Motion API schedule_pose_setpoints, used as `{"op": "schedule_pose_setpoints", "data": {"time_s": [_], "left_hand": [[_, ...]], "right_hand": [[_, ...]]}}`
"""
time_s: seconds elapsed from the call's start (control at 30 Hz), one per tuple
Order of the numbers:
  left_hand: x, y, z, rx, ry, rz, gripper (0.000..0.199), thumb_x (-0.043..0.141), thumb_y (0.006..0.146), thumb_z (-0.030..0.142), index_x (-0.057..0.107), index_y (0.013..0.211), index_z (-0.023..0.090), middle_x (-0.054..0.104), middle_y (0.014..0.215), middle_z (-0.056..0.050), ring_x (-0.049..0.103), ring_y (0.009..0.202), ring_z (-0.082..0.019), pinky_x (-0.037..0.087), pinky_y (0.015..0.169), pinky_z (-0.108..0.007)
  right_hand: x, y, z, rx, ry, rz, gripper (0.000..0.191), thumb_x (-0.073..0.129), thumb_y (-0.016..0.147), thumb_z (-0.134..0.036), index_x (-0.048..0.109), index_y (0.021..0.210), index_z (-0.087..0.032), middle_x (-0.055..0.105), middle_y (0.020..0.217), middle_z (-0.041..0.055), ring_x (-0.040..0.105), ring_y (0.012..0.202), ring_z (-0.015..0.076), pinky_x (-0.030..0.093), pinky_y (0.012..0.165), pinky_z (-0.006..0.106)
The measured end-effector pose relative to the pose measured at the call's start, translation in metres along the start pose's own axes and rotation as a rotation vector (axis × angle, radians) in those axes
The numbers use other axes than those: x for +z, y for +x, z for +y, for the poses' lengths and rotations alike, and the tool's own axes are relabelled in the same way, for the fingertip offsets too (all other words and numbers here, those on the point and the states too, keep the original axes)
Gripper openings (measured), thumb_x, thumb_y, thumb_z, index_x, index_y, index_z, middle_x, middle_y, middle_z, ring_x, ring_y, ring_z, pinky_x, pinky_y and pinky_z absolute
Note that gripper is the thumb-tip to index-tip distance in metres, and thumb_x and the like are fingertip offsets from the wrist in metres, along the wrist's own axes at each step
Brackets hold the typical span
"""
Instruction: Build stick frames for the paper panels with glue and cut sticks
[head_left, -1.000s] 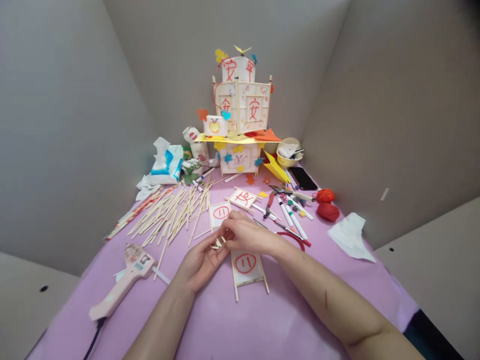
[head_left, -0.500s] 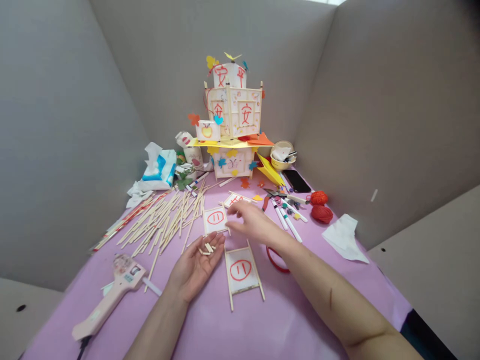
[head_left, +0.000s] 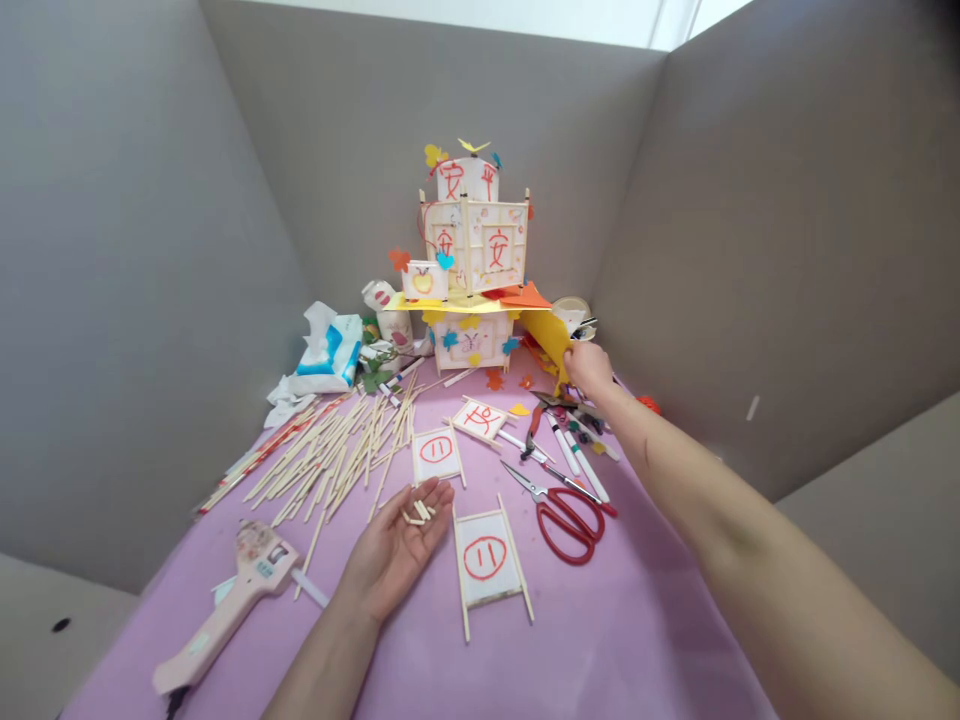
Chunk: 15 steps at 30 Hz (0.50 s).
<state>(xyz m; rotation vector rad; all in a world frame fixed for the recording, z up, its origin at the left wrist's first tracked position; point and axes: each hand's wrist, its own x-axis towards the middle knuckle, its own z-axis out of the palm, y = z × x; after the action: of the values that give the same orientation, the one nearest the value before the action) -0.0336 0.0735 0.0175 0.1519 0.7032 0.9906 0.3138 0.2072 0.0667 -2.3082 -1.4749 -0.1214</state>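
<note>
My left hand (head_left: 405, 545) is palm up and slightly cupped, with several short wooden stick pieces (head_left: 420, 512) resting in it. At the back right, my right hand (head_left: 590, 368) has its fingers closed at the edge of a yellow sheet of paper (head_left: 549, 335), which stands tilted beside the lantern; the fingertips are partly hidden. To the right of my left hand lies a small stick-framed panel (head_left: 491, 560) with a red circled mark. Two similar panels, one with a circled mark (head_left: 436, 453) and one with a red character (head_left: 480, 420), lie beyond it.
A tiered paper lantern (head_left: 472, 340) stands at the back. Red-handled scissors (head_left: 570, 525), pliers (head_left: 534, 425) and markers (head_left: 581, 455) lie right of centre. Loose wooden sticks (head_left: 337, 450), a tissue pack (head_left: 330, 350) and a pink glue gun (head_left: 236, 600) occupy the left.
My right hand has moved from above the panels to the yellow paper at the back right, whose edge is now raised. The scissors are uncovered. My left hand keeps holding the stick pieces.
</note>
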Motion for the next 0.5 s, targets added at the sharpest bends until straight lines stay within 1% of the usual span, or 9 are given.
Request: {"op": "schedule_pose_setpoints", "data": {"time_s": [0.07, 0.1, 0.2, 0.23, 0.37, 0.5], "left_hand": [[0.0, 0.0, 0.0, 0.003, 0.017, 0.006, 0.028, 0.045, 0.088, 0.013, 0.056, 0.113, 0.005, 0.068, 0.102, -0.017, 0.066, 0.1, -0.025, 0.058, 0.083, -0.037], [0.001, 0.0, 0.0, 0.006, 0.024, 0.012, 0.029, 0.045, 0.088, 0.012, 0.056, 0.114, 0.005, 0.068, 0.102, -0.017, 0.066, 0.099, -0.025, 0.058, 0.083, -0.037], [0.002, 0.001, -0.001, 0.021, 0.032, 0.032, 0.032, 0.043, 0.089, 0.012, 0.054, 0.118, 0.005, 0.068, 0.101, -0.018, 0.067, 0.097, -0.025, 0.058, 0.081, -0.037], [0.003, 0.001, -0.001, 0.024, 0.031, 0.036, 0.033, 0.042, 0.089, 0.011, 0.053, 0.12, 0.005, 0.068, 0.101, -0.018, 0.067, 0.097, -0.025, 0.059, 0.08, -0.037], [0.004, 0.003, -0.002, 0.023, 0.021, 0.048, 0.038, 0.039, 0.091, 0.012, 0.049, 0.127, 0.007, 0.069, 0.1, -0.018, 0.067, 0.095, -0.025, 0.059, 0.079, -0.037], [0.004, 0.006, -0.002, 0.008, 0.001, 0.062, 0.041, 0.038, 0.091, 0.013, 0.047, 0.131, 0.011, 0.069, 0.1, -0.017, 0.068, 0.095, -0.025, 0.06, 0.078, -0.037]], "right_hand": [[-0.003, 0.006, 0.014, 0.034, 0.015, 0.022, 0.031, 0.047, 0.093, -0.035, 0.062, 0.103, -0.01, 0.064, 0.101, 0.0104, 0.061, 0.093, 0.018, 0.046, 0.083, 0.034], [-0.004, 0.008, 0.021, 0.051, 0.025, 0.031, 0.032, 0.045, 0.093, -0.033, 0.062, 0.103, -0.009, 0.065, 0.101, 0.012, 0.061, 0.093, 0.0188, 0.045, 0.082, 0.033], [-0.002, 0.011, 0.036, 0.098, 0.061, 0.051, 0.036, 0.036, 0.092, -0.023, 0.065, 0.103, -0.004, 0.067, 0.099, 0.0209, 0.062, 0.093, 0.0234, 0.042, 0.076, 0.029], [-0.001, 0.011, 0.039, 0.107, 0.075, 0.054, 0.037, 0.035, 0.091, -0.022, 0.065, 0.103, -0.003, 0.067, 0.099, 0.0221, 0.063, 0.091, 0.0244, 0.041, 0.075, 0.029], [0.003, 0.01, 0.043, 0.111, 0.129, 0.058, 0.039, 0.036, 0.089, -0.023, 0.067, 0.101, -0.003, 0.068, 0.097, 0.0221, 0.063, 0.089, 0.0237, 0.041, 0.074, 0.028], [0.003, 0.01, 0.04, 0.102, 0.17, 0.053, 0.036, 0.038, 0.088, -0.025, 0.068, 0.098, -0.007, 0.069, 0.094, 0.0192, 0.064, 0.088, 0.0237, 0.042, 0.075, 0.027]]}}
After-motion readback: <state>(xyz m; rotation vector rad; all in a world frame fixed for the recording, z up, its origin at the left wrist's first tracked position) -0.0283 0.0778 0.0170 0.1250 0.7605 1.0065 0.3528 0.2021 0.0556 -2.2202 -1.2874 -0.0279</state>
